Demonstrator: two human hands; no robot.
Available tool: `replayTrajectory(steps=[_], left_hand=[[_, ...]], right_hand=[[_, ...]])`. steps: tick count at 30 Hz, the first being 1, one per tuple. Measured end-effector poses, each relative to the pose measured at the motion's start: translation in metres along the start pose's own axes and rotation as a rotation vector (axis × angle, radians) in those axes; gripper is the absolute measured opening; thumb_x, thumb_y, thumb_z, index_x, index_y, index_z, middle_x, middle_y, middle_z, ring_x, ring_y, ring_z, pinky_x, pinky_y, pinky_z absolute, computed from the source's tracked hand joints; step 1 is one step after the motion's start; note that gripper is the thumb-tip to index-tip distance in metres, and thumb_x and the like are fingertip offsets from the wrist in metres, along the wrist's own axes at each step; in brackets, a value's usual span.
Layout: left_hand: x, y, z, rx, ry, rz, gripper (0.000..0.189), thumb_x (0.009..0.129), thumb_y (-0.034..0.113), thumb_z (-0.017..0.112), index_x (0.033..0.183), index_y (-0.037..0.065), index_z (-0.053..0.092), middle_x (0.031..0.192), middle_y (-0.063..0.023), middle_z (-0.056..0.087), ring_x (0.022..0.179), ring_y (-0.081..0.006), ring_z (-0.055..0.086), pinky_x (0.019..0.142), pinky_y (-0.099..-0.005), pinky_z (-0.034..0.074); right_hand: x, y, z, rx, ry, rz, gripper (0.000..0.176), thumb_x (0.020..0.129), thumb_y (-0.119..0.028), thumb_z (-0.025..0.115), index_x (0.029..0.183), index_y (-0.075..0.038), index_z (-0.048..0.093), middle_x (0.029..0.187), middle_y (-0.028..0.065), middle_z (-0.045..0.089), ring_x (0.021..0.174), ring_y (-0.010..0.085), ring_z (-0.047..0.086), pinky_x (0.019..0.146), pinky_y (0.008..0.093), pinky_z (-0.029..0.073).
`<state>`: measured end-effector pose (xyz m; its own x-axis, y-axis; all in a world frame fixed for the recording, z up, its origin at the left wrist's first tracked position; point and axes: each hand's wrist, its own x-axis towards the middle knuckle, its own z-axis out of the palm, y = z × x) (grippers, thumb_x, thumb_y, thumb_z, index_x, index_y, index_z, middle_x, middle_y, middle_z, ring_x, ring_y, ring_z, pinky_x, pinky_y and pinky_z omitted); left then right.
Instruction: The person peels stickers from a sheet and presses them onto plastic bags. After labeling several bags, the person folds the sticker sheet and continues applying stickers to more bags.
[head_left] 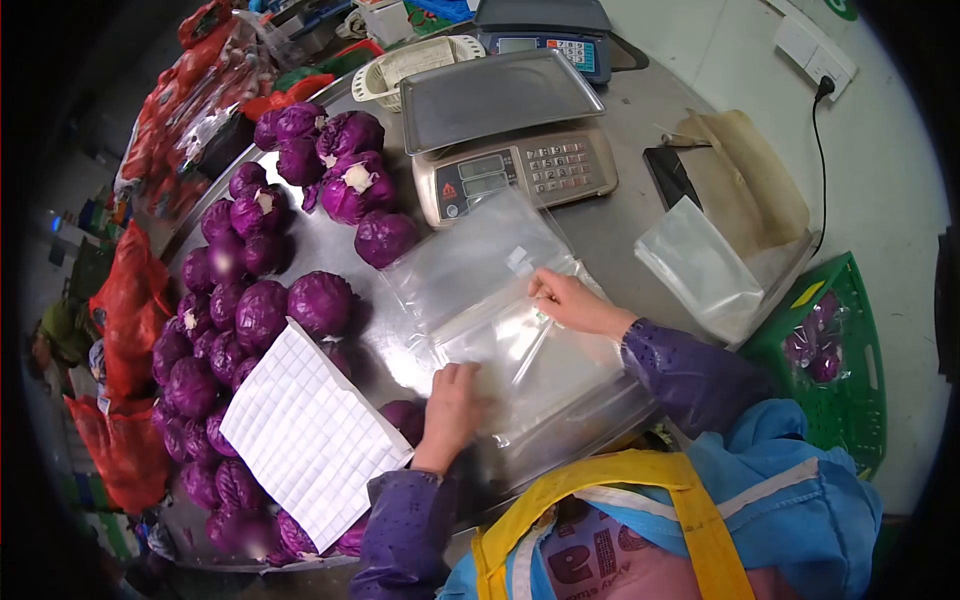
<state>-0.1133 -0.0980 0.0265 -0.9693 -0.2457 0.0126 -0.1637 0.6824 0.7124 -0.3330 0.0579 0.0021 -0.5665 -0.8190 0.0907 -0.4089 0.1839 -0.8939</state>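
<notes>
A stack of clear plastic bags [520, 375] lies on the metal table in front of me, with one bag [480, 255] spread toward the scale. My right hand [578, 303] is on the stack's upper right, its fingers curled closed on the film. A small white label [519, 262] sits just beyond its fingertips, and a small green mark shows below them. At the left edge of the bags is my left hand [452, 412]; its fingers are bent and its thumb side is smeared. Beside it lies a sheet of white square labels [310, 430], tilted over red cabbages [262, 315].
A scale [515, 175] with a metal pan stands beyond the bags, and a second scale [555, 45] behind it. More clear bags [700, 265] lie at the right by brown paper [750, 170]. A green crate [850, 380] holds wrapped cabbage. Red net sacks [130, 310] line the left.
</notes>
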Motion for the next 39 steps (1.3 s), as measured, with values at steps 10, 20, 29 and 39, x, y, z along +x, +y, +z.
replayTrajectory(steps=[10,20,29,39], left_hand=[[-0.001,0.009,0.007,0.231,-0.070,0.015,0.058,0.056,0.014,0.078,0.108,0.009,0.054,0.103,-0.0109,0.051,0.096,-0.0304,0.048,0.084,-0.0380,0.043],[0.005,0.002,0.015,0.277,0.036,0.058,0.016,0.069,0.011,0.067,0.081,0.007,0.057,0.078,-0.0082,0.053,0.077,-0.0277,0.055,0.066,-0.0375,0.046],[0.031,0.000,-0.031,-0.964,0.448,-0.610,0.016,0.088,0.018,0.051,0.078,0.006,0.049,0.069,-0.0016,0.046,0.064,-0.0104,0.050,0.058,-0.0264,0.043],[0.000,0.005,0.006,0.290,-0.088,0.130,0.041,0.068,0.011,0.069,0.106,0.011,0.055,0.096,-0.0100,0.052,0.088,-0.0284,0.051,0.078,-0.0350,0.046]], right_hand=[[0.011,-0.055,-0.044,0.732,-0.088,0.335,0.014,0.083,-0.013,0.053,0.096,-0.008,0.049,0.071,-0.0028,0.044,0.054,0.0036,0.042,0.043,0.0185,0.032],[0.011,-0.009,-0.014,-0.670,-0.118,0.278,0.016,0.079,-0.008,0.053,0.092,-0.003,0.046,0.080,0.0212,0.061,0.073,0.0392,0.059,0.064,0.0459,0.047],[0.011,-0.044,-0.097,0.872,0.123,0.282,0.014,0.084,-0.019,0.058,0.091,-0.008,0.051,0.074,-0.0026,0.051,0.059,0.0046,0.046,0.042,0.0203,0.035],[0.010,-0.024,-0.015,-0.523,-0.254,0.080,0.023,0.076,-0.013,0.061,0.092,-0.003,0.048,0.076,0.0149,0.062,0.076,0.0326,0.061,0.064,0.0426,0.047]])
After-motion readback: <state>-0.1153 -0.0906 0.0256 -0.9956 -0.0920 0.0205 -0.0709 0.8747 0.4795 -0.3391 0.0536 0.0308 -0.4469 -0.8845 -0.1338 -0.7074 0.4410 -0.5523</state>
